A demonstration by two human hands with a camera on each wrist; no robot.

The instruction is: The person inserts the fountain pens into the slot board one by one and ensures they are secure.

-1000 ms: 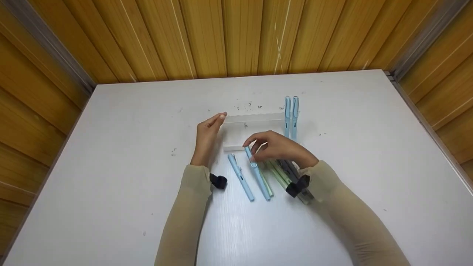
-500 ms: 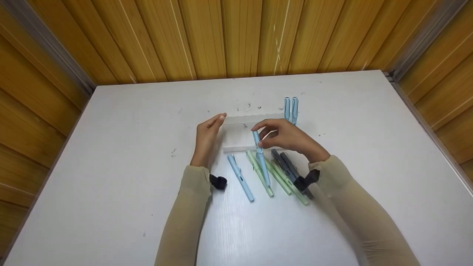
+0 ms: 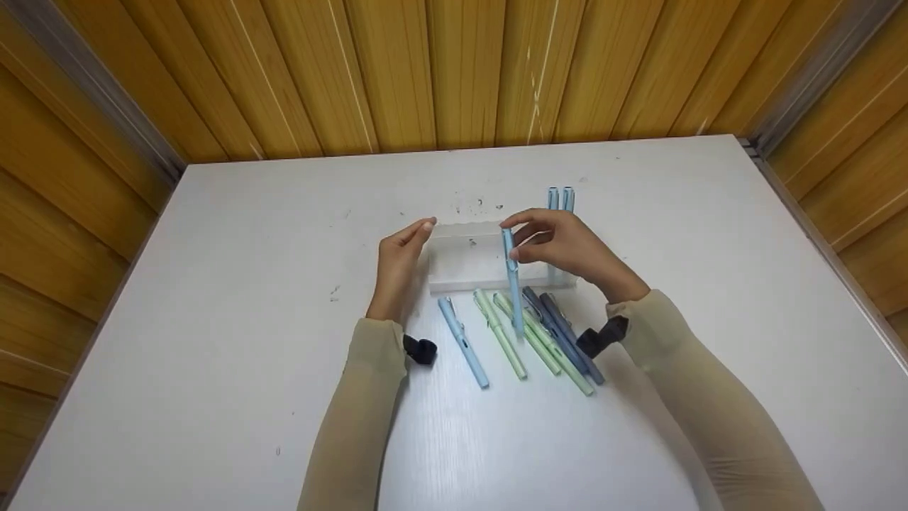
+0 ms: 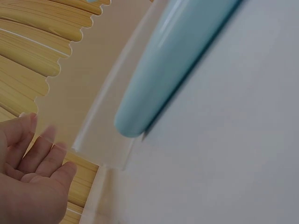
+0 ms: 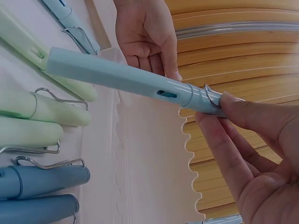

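As seen from the head, a slender light-blue clipped pen (image 3: pixel 513 284) is carried farther forward and right than a second ago, so it is parted from the slim pale-green pens (image 3: pixel 502 335) below the right hand (image 3: pixel 566 243). From the left wrist, a transparent scalloped plastic tray (image 4: pixel 88 70) is gripped by the left hand (image 4: pixel 35 172). From the right wrist, the pen is pinched between thumb and fingertips (image 5: pixel 204 120).

The counter (image 3: pixel 213 284) is big, flat and white, with little dark marks (image 3: pixel 479 203). Behind it is a yellow-brown back wall (image 3: pixel 397 71) with lines going up and down (some thin and white). The left wall (image 3: pixel 57 213) and right wall (image 3: pixel 862 142) match it. Grey strips (image 3: pixel 105 78) fill the corners. Light shines on the counter's near part.
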